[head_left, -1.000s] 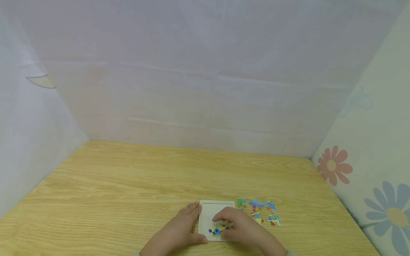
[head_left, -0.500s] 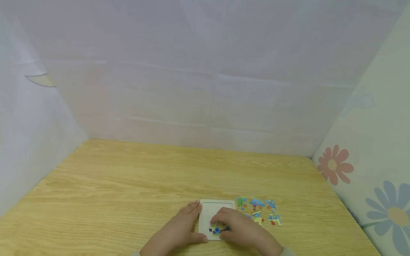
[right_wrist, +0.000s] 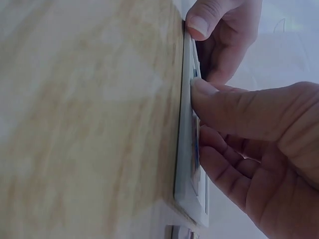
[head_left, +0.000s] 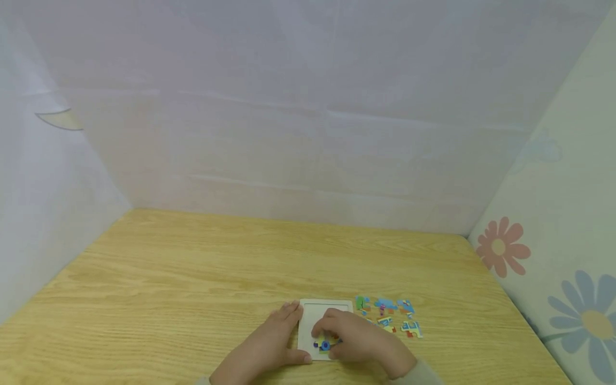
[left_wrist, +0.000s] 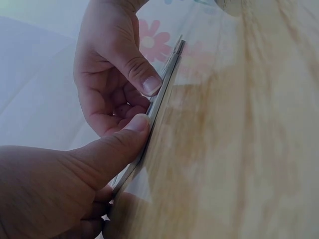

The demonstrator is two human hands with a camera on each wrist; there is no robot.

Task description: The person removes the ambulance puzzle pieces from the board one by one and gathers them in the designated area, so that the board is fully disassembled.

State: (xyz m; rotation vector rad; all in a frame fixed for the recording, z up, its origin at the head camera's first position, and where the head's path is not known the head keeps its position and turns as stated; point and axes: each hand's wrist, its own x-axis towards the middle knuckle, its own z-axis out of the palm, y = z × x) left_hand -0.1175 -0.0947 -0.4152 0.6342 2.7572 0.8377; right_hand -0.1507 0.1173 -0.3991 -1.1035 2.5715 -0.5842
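A square, pale puzzle tray (head_left: 313, 316) lies near the table's front edge. My left hand (head_left: 279, 337) holds it at the near-left corner, thumb along the front rim and fingers along the left side. Over its lower part my right hand (head_left: 356, 337) bends its fingers, pinching a jigsaw piece largely hidden beneath them. Beside those fingertips a blue wheel picture on a piece (head_left: 325, 346) shows in the tray. In the right wrist view the right thumb lies at the tray's rim (right_wrist: 183, 164), with curled fingers over the pieces. The left wrist view shows the left thumb against the tray edge (left_wrist: 158, 102).
Several loose jigsaw pieces lie right of the tray, among them a green-and-blue one (head_left: 362, 303) and a yellow-and-blue one (head_left: 412, 328). The wooden table (head_left: 192, 267) is bordered by a pale cloth (head_left: 298, 133) behind and flowered cloth (head_left: 539, 214) at the right.
My right hand has shifted slightly left over the tray, and its fingers have drawn closer to the blue wheel picture. The left hand stays put on the tray.
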